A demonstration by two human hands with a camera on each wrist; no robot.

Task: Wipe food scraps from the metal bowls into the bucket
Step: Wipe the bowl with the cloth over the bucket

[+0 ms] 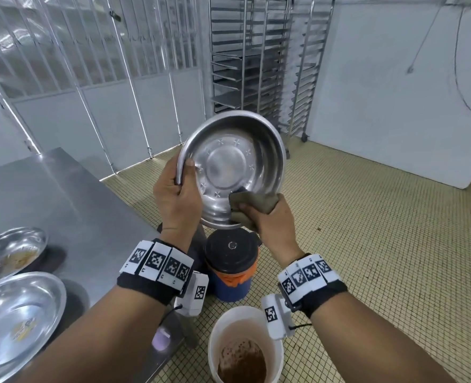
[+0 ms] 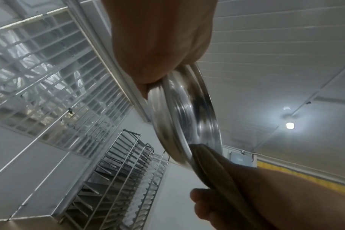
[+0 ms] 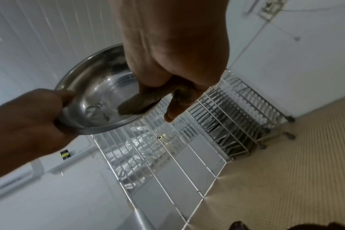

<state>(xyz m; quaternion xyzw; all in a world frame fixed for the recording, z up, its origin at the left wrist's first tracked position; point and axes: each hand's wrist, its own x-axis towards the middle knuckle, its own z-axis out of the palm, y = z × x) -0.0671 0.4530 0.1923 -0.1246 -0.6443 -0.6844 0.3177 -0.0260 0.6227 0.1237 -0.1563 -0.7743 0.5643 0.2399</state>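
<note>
Head view shows the steel worktop (image 1: 63, 194) carrying 2 soiled bowls (image 1: 13, 252) at its near-left edge, a white bucket (image 1: 215, 335) on the floor, the tilted metal bowl (image 1: 228, 161) clamped at its rim by the left hand (image 1: 176, 200), and the right hand (image 1: 270, 228) with fingers gripping a cloth (image 1: 252, 204) against its inside.

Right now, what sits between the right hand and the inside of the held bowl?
A brownish cloth, gripped by the right hand and pressed against the bowl, as the head view shows.

left hand (image 2: 158, 43) grips tilted bowl (image 2: 187, 112); cloth (image 2: 213, 171) against its rim
</note>
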